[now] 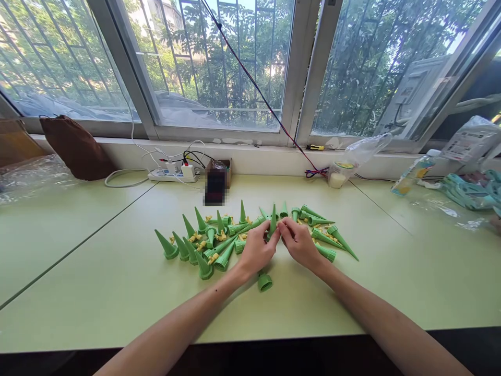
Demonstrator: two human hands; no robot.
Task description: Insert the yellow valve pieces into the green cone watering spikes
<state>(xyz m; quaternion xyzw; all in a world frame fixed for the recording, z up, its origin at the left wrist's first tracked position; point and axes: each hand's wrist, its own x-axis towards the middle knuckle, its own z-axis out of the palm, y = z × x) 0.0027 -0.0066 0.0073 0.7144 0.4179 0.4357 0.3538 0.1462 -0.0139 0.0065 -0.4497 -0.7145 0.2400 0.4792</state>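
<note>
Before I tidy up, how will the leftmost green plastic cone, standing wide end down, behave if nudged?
The green cone may slide before tipping, since its broad end rests on the pale green tabletop. It's probably stiff, given its straight taper, and likely light, as similar cones nearby show hollow ends.

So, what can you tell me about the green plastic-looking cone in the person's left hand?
The green plastic-looking cone is slender and tapers to a narrow point. It is roughly upright, tip up, close to similar green cones. The bare left hand grips its lower part, hiding most of the base. The bare right hand is close beside it; whether it touches the cone is unclear.
</note>
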